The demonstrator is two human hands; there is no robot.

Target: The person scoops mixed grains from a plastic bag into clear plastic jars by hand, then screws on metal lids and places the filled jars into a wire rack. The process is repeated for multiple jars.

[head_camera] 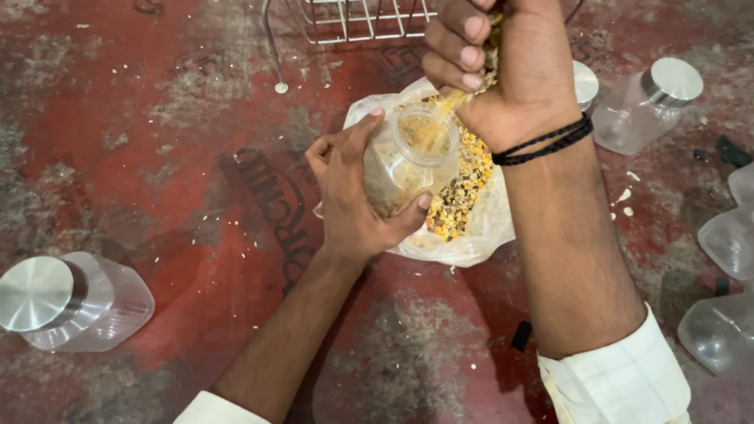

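Your two hands, left (358,195) and right (510,42), are bare. Cream sleeves with faint check lines are rolled up both forearms. A thin black cord band (543,141) circles your right wrist.
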